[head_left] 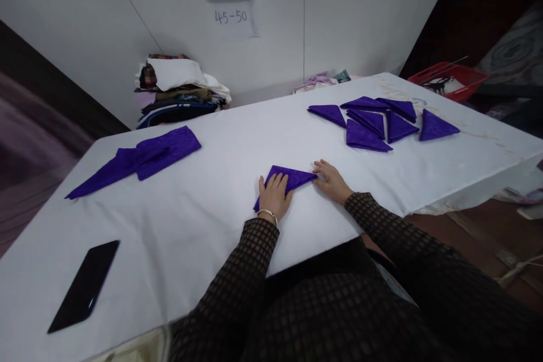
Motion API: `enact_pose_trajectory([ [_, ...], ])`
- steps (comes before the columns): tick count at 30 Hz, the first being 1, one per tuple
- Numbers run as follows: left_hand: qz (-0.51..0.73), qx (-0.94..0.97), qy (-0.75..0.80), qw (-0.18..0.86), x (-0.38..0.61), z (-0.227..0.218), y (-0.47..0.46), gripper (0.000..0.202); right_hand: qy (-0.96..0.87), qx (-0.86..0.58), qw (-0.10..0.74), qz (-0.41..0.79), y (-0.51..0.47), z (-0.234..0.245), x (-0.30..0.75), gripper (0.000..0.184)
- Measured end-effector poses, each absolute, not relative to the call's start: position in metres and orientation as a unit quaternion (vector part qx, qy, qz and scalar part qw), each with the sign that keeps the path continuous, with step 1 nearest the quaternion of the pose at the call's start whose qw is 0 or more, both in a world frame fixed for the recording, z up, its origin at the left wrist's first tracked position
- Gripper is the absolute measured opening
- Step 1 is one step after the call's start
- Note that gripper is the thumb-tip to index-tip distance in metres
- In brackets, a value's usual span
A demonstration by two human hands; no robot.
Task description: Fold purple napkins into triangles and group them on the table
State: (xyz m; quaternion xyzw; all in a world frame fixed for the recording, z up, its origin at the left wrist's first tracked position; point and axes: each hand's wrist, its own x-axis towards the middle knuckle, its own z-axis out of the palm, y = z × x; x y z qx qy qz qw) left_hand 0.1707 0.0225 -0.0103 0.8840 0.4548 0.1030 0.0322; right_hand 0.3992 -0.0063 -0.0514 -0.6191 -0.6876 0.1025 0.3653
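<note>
A purple cloth napkin (292, 177), folded into a triangle, lies on the white-covered table in front of me. My left hand (275, 195) rests flat on its left part, fingers stretched out over the cloth. At the napkin's right-hand tip, my right hand (331, 180) has thumb and fingertips closed on the pointed corner. Farther back on the right sits a group of several purple folded triangles (367, 136), some overlapping. More purple cloth (169, 150) lies loosely folded at the left.
A black phone (85, 285) lies at the table's (190, 226) near left. Stacked clothes (180, 90) stand behind the far edge. Beyond the far right corner is a red basket (462, 76). Handwritten paper signs (231, 16) hang on the wall.
</note>
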Motion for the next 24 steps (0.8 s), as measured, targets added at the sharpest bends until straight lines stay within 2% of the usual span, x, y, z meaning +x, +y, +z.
enact_pose_trajectory([
  [6, 0.097, 0.886, 0.452, 0.029, 0.174, -0.009, 0.024, 0.043, -0.709, -0.587, 0.381, 0.09, -0.009, -0.049, 0.397, 0.028],
  [12, 0.085, 0.885, 0.457, 0.02, 0.177, -0.011, 0.025, 0.042, -0.734, -0.554, 0.387, 0.074, 0.004, -0.044, 0.399, 0.018],
  [17, 0.073, 0.881, 0.467, 0.025, 0.176, -0.014, 0.026, 0.042, -0.749, -0.534, 0.389, 0.05, 0.018, -0.041, 0.399, 0.021],
  [24, 0.054, 0.877, 0.475, 0.043, 0.176, -0.012, 0.028, 0.043, -0.733, -0.54, 0.398, 0.113, 0.014, -0.036, 0.398, 0.027],
])
